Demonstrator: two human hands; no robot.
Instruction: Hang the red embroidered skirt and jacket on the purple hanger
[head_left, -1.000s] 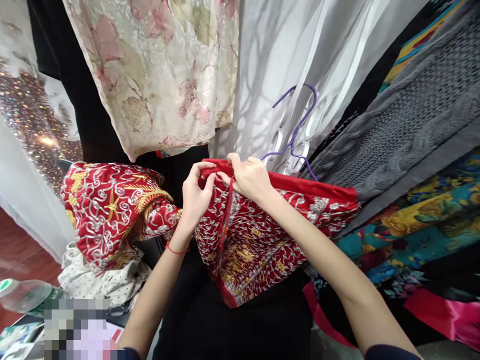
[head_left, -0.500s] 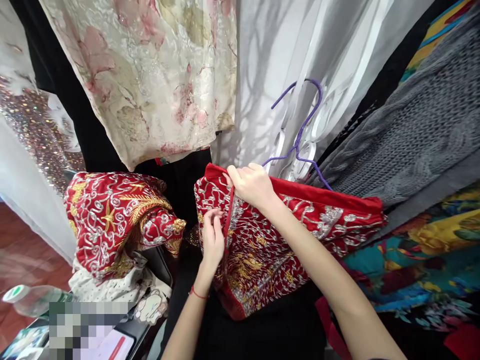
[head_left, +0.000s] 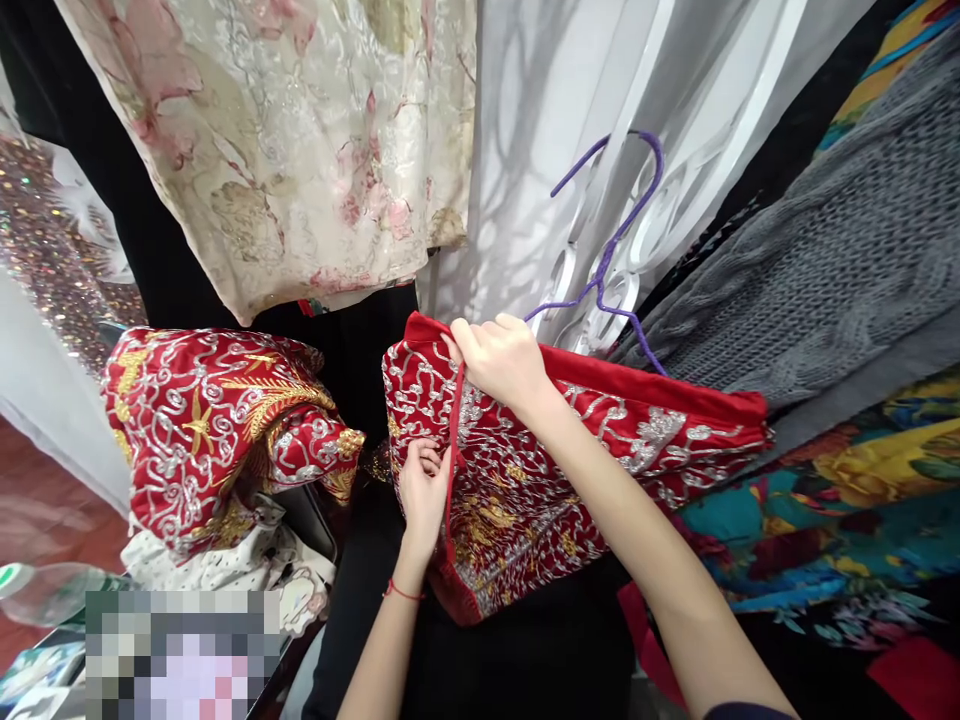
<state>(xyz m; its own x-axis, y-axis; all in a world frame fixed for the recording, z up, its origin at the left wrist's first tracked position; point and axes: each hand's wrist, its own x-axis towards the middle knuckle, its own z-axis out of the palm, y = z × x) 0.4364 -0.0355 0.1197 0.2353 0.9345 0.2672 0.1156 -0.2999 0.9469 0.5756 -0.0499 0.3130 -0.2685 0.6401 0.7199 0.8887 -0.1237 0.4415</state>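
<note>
A red embroidered skirt (head_left: 517, 480) with silver and gold patterns hangs folded over a purple hanger (head_left: 600, 275), whose lower part it hides. Along its top runs a plain red waistband (head_left: 652, 385). My right hand (head_left: 501, 362) is closed around this band near its left end. Lower down, my left hand (head_left: 424, 490) has its fingers curled against the cloth, the thumb at a red-piped edge (head_left: 454, 440) that runs down the skirt. A matching red embroidered piece (head_left: 217, 430) lies bunched to the left, apart from both hands.
A cream floral garment (head_left: 315, 150) hangs at the upper left. On the right hang a grey knit (head_left: 840, 240) and a teal floral cloth (head_left: 847, 490). White curved metalwork (head_left: 682, 200) stands behind the hanger. A plastic bottle (head_left: 60, 592) lies at the lower left.
My left hand has moved down slightly and its fingers have curled in at the piped edge. My right hand keeps its grip on the waistband. The view has shifted a little.
</note>
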